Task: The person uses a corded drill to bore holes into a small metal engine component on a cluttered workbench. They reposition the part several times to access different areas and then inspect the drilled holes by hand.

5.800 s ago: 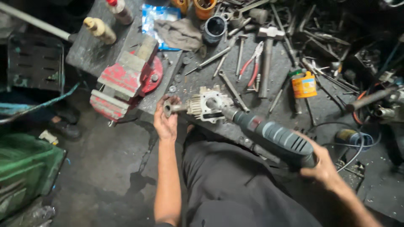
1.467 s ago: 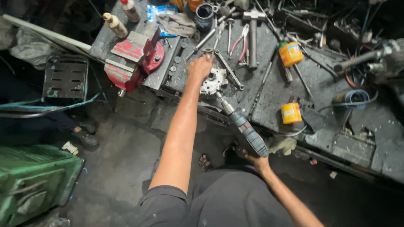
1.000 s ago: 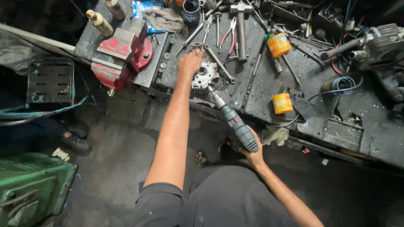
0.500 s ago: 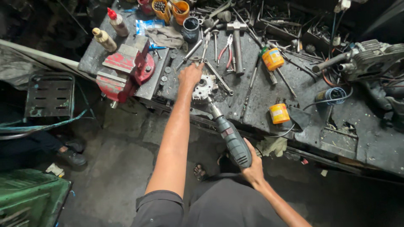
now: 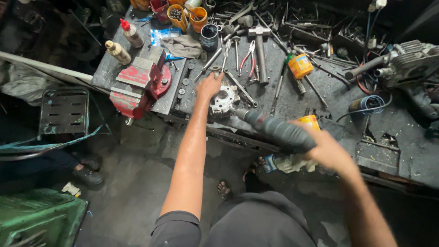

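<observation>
The person leans over a dark, cluttered bench (image 5: 320, 98), and the left hand (image 5: 209, 87) lies flat on top of a grey metal casting (image 5: 224, 100) near the bench's front edge, fingers spread over it, pressing rather than clenched. The right hand (image 5: 327, 148) is clenched round the rear of a power drill (image 5: 276, 130), whose nose points left and meets the casting's right side. Just behind that hand stands a yellow can (image 5: 310, 121), partly hidden; a second yellow can (image 5: 300, 66) sits further back among the loose tools, with its contents out of sight. Along the far edge stand two orange cups (image 5: 199, 18): the left one holds what look like small dark bits, the right one a few thin pieces I cannot make out. Beside them is a dark cup (image 5: 209, 35), its inside too dim to read. A hammer (image 5: 259, 45) and red-handled pliers (image 5: 249, 57) lie between the cups and the casting, among wrenches and rods. To the left a red vise (image 5: 139, 84) sits at the bench corner, with a grey rag (image 5: 184, 45) and two squeeze bottles (image 5: 118, 51) behind it. Below, on the floor, a green crate (image 5: 39, 219) sits at the lower left, and a sandalled foot (image 5: 224, 188) shows under the bench.
</observation>
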